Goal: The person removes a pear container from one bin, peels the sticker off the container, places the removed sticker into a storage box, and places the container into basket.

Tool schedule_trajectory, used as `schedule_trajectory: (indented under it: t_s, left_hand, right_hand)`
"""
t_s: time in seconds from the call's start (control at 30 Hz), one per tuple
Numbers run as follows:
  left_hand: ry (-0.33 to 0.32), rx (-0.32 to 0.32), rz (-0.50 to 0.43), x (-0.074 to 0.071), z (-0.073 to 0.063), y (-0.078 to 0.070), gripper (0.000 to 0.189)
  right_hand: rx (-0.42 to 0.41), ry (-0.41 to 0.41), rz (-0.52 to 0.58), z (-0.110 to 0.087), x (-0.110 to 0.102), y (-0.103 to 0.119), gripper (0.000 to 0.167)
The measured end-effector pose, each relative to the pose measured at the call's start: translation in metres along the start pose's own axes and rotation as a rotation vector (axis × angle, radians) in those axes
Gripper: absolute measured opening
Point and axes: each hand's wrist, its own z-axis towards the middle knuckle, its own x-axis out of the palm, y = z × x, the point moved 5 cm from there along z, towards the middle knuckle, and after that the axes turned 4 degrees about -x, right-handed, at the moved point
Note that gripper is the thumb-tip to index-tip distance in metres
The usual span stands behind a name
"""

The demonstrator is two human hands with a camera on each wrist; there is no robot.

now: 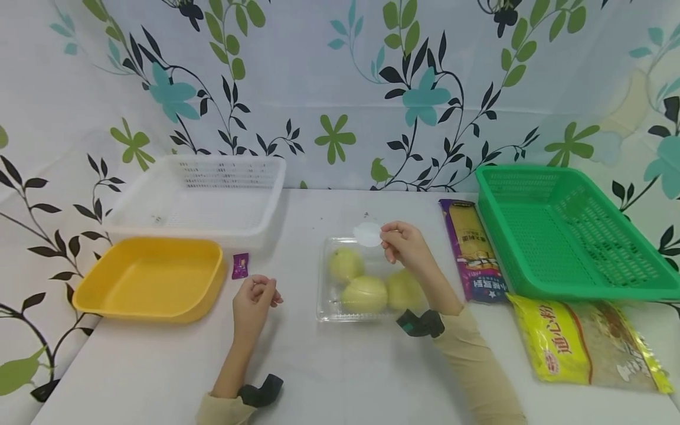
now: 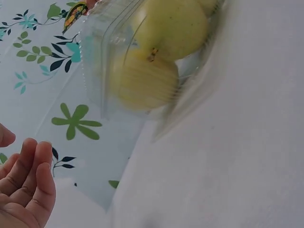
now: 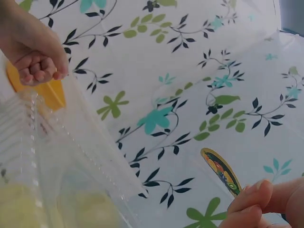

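My right hand [image 1: 406, 248] pinches a thin oval sticker [image 1: 368, 234] by its edge, above the far edge of a clear plastic box [image 1: 323, 295]. White shows on the sticker's side in the head view; in the right wrist view the sticker [image 3: 221, 171] bears a colourful fruit print. Three round yellow-green fruits [image 1: 364, 294] sit inside the box, beneath clear plastic. My left hand [image 1: 255, 304] is left of the box with loosely curled fingers and holds nothing. Just beyond it lies a small purple wrapped packet [image 1: 240, 265].
At the left, a yellow basin [image 1: 149, 280] stands before a white basket [image 1: 212, 230]. To the right are a purple pasta packet [image 1: 473, 251], a green basket [image 1: 558, 236] and a yellow noodle bag [image 1: 552, 339]. A patterned cloth [image 1: 319, 71] hangs behind the table.
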Motion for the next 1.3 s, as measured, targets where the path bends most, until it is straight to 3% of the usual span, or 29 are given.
schedule_trajectory:
  t_s: [0.17, 0.27, 0.4, 0.5, 0.67, 0.9, 1.07, 1.2, 1.3]
  left_hand:
    - [-0.066, 0.047, 0.048, -0.021, 0.005, -0.013, 0.013]
    - [-0.120, 0.138, -0.031, -0.047, 0.011, -0.006, 0.007]
    - [-0.241, 0.176, 0.028, -0.080, 0.012, -0.006, 0.009]
    - [-0.375, 0.114, 0.164, -0.099, 0.007, -0.018, 0.010]
    - [-0.575, 0.095, 0.238, -0.130, 0.002, -0.014, 0.006]
    - [-0.701, 0.010, 0.297, -0.150, -0.003, -0.002, 0.008]
    - [-0.789, -0.081, 0.239, -0.163, -0.005, 0.011, 0.005]
    - [-0.823, -0.175, 0.068, -0.168, -0.007, 0.026, 0.009]
    - [-0.844, -0.209, -0.011, -0.172, -0.005, 0.033, 0.007]
  right_hand:
    - [-0.002, 0.048, 0.091, 0.006, 0.023, 0.003, 0.007]
    - [-0.005, 0.101, 0.121, 0.009, 0.040, 0.006, 0.007]
    - [-0.005, 0.146, 0.141, 0.013, 0.060, 0.007, 0.005]
    - [0.002, 0.164, 0.141, 0.015, 0.073, 0.008, 0.004]
    - [0.015, 0.197, 0.150, 0.019, 0.093, 0.008, 0.004]
    - [0.040, 0.248, 0.172, 0.028, 0.122, 0.005, 0.004]
    - [0.036, 0.310, 0.201, 0.032, 0.148, 0.004, 0.004]
    - [0.054, 0.341, 0.200, 0.035, 0.165, -0.001, 0.004]
    - [0.072, 0.366, 0.191, 0.039, 0.181, -0.003, 0.004]
